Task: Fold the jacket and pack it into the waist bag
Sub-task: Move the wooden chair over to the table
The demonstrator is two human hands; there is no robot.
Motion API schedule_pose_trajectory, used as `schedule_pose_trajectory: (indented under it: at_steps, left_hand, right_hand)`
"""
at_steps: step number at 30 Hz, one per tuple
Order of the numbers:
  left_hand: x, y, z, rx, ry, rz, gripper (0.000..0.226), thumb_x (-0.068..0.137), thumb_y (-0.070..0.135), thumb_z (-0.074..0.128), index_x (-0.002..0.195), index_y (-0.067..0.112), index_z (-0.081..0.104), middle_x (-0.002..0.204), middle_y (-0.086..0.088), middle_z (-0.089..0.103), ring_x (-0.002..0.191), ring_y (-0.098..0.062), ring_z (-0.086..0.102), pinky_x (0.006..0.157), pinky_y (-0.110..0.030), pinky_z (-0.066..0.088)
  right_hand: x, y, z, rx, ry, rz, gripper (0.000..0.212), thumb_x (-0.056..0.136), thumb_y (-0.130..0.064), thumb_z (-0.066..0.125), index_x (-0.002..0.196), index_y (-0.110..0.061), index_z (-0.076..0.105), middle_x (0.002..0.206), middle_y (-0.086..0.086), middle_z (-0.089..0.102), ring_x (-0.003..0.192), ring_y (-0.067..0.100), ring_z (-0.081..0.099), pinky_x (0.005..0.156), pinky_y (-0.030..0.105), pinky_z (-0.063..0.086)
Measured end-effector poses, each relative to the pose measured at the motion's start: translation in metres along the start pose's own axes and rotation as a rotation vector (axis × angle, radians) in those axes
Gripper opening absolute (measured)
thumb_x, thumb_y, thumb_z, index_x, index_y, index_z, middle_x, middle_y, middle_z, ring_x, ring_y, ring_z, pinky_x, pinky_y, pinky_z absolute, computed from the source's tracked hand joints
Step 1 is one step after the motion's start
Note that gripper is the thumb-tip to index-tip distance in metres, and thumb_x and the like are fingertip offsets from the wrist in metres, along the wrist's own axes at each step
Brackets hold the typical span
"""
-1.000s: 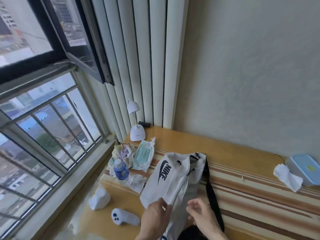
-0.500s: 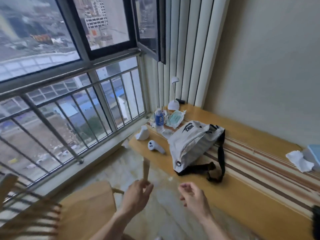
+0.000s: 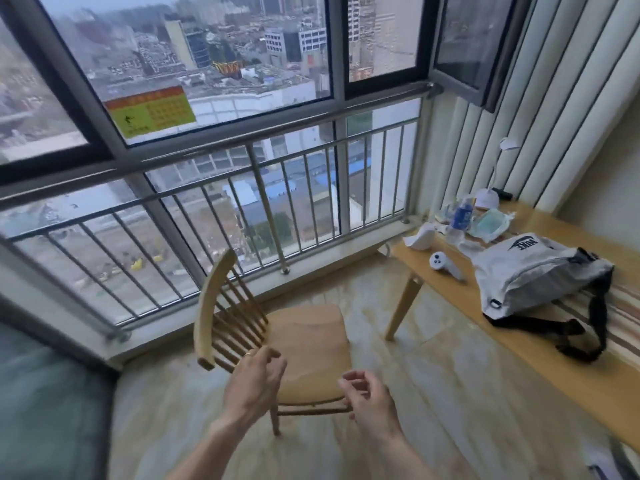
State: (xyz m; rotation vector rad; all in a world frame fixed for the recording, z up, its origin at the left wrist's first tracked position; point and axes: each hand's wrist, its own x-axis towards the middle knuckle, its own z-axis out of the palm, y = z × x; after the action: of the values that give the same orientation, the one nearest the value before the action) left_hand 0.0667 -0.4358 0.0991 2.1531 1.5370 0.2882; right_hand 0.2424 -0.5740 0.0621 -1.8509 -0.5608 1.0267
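The white waist bag (image 3: 530, 275) lies bulging on the wooden table (image 3: 571, 375) at the right, its black strap (image 3: 588, 337) trailing toward the table's front edge. No jacket shows outside the bag. My left hand (image 3: 254, 386) and my right hand (image 3: 369, 400) hover in front of me above a wooden chair (image 3: 304, 344), well to the left of the bag. Both hands hold nothing, with fingers loosely curled and apart.
A white controller (image 3: 443, 265), a blue-capped bottle (image 3: 462, 214), a wipes pack (image 3: 490, 225), tissues and a small white lamp (image 3: 488, 197) crowd the table's far end. A railed window (image 3: 242, 202) fills the left and centre. Marble floor (image 3: 433, 393) lies between chair and table.
The view has swung left, away from the table. My hands left the bag's zipper and now hang empty over the chair. The bag rests alone on the table.
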Motion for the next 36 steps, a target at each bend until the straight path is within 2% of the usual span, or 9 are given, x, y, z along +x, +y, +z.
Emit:
schedule_pose_trajectory:
  at_steps: [2,4,10,14,19,25,29,33,36]
  left_hand:
    - [-0.007,-0.051,-0.031,-0.004,0.037,-0.032,0.025,0.096,0.048,0.055,0.107,0.031,0.071,0.104,0.006,0.068,0.094,-0.013,0.064,0.081,-0.036,0.055]
    - [-0.011,-0.098,-0.058,-0.007,0.066,-0.046,0.023,0.097,0.044,0.056,0.108,0.030,0.071,0.109,0.000,0.070,0.101,-0.019,0.064,0.084,-0.038,0.052]
    - [0.003,-0.177,-0.119,0.027,0.025,-0.087,0.038,0.100,0.046,0.051,0.130,0.027,0.064,0.131,-0.010,0.063,0.124,-0.028,0.056,0.097,-0.041,0.046]
    - [0.041,-0.197,-0.140,0.031,0.008,-0.053,0.042,0.100,0.047,0.050,0.136,0.028,0.060,0.137,-0.008,0.058,0.127,-0.026,0.053,0.101,-0.041,0.046]
    - [0.110,-0.209,-0.150,0.078,-0.035,0.002,0.043,0.100,0.050,0.047,0.137,0.030,0.057,0.136,-0.004,0.057,0.127,-0.023,0.052,0.102,-0.040,0.048]
    - [0.204,-0.218,-0.153,0.146,-0.152,0.083,0.044,0.102,0.049,0.045,0.141,0.031,0.053,0.136,-0.002,0.054,0.130,-0.021,0.049,0.106,-0.038,0.045]
    - [0.264,-0.225,-0.152,0.189,-0.225,0.121,0.045,0.100,0.052,0.041,0.140,0.034,0.054,0.134,0.000,0.055,0.127,-0.021,0.051,0.106,-0.041,0.047]
    - [0.319,-0.229,-0.143,0.244,-0.327,0.188,0.049,0.098,0.060,0.036,0.140,0.039,0.051,0.138,-0.001,0.050,0.131,-0.024,0.050,0.106,-0.045,0.049]
    - [0.358,-0.224,-0.131,0.341,-0.417,0.283,0.046,0.102,0.052,0.038,0.146,0.039,0.044,0.158,-0.011,0.031,0.146,-0.032,0.034,0.113,-0.048,0.040]
  right_hand:
    - [-0.014,-0.006,0.059,-0.024,-0.026,-0.010,0.019,0.080,-0.043,0.073,0.092,-0.029,0.068,0.087,-0.006,0.074,0.081,0.011,0.072,0.077,0.045,0.061]
    - [-0.032,-0.017,0.113,-0.036,-0.043,-0.022,0.018,0.084,-0.040,0.073,0.097,-0.030,0.066,0.090,-0.009,0.072,0.084,0.007,0.069,0.078,0.043,0.060]
    - [-0.057,-0.041,0.224,-0.023,-0.097,0.032,0.036,0.088,-0.046,0.068,0.119,-0.031,0.056,0.098,-0.009,0.070,0.092,0.010,0.067,0.087,0.041,0.057]
    - [-0.039,-0.054,0.268,-0.054,-0.080,0.078,0.047,0.089,-0.053,0.062,0.130,-0.035,0.049,0.105,-0.007,0.068,0.098,0.014,0.064,0.091,0.038,0.052]
    - [0.012,-0.069,0.317,-0.044,-0.056,0.158,0.053,0.092,-0.056,0.056,0.139,-0.036,0.042,0.119,-0.001,0.063,0.107,0.022,0.060,0.087,0.035,0.047]
    - [0.084,-0.072,0.377,-0.093,-0.077,0.330,0.061,0.092,-0.064,0.045,0.145,-0.034,0.040,0.141,0.006,0.055,0.127,0.030,0.052,0.106,0.042,0.042]
    - [0.111,-0.082,0.403,-0.132,-0.105,0.403,0.055,0.097,-0.054,0.044,0.147,-0.031,0.039,0.146,0.011,0.038,0.133,0.028,0.043,0.109,0.038,0.036]
    - [0.135,-0.080,0.416,-0.139,-0.062,0.456,0.050,0.099,-0.051,0.038,0.142,-0.028,0.048,0.148,0.012,0.044,0.138,0.029,0.039,0.111,0.036,0.033]
    - [0.155,-0.081,0.423,-0.101,0.008,0.533,0.053,0.104,-0.047,0.032,0.141,-0.015,0.053,0.144,0.013,0.053,0.133,0.030,0.048,0.108,0.035,0.036]
